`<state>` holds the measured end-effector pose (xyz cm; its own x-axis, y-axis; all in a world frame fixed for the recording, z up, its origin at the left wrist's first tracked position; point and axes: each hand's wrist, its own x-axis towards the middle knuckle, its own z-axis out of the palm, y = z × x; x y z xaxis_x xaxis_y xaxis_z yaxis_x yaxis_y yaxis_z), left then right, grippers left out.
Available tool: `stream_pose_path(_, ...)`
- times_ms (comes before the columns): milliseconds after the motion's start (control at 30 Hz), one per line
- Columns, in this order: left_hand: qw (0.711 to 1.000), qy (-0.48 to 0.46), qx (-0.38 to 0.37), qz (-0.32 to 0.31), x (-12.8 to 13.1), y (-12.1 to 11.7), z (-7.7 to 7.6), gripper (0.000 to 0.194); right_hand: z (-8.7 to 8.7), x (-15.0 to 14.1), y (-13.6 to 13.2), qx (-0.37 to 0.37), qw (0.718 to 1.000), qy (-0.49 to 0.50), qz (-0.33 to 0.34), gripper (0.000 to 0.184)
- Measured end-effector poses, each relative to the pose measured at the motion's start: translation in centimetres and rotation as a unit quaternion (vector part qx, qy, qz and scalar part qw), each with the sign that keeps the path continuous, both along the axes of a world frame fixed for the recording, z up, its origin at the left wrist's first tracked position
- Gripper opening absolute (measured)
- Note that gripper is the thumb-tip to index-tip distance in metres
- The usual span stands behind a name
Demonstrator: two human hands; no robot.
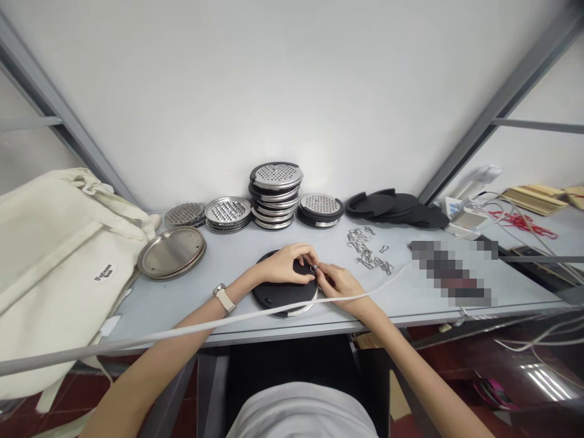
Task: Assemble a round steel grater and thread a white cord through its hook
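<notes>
In front of me on the table lies a round black plastic holder (278,295), with the rim of a metal disc (305,309) showing along its lower right. Over its upper right edge, my left hand (289,263) is closed, thumb and fingertips around a small metal clip (312,268). My right hand (340,283) pinches the same clip from the right. Fingers partly cover where the clip meets the holder. A loose pile of similar metal clips (362,246) lies to the right of my hands.
Along the wall stand stacks of grater discs (228,211), a taller stack of graters in black holders (276,194), and spare black holders (387,205). Plain metal discs (171,252) lie left, beside a cream bag (59,255). A white cable (182,331) crosses before my arms.
</notes>
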<state>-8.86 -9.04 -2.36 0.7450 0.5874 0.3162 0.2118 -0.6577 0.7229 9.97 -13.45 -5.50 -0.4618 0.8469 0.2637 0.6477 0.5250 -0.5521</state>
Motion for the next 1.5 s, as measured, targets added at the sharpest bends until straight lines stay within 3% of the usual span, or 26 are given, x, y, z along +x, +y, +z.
stream_pose_path(1500, 1.000, 0.005, -0.026, 0.001, -0.07, -0.06, -0.04, 0.027, -0.18, 0.04, -0.02, 0.006, 1.000, -0.004, -0.005, 0.023)
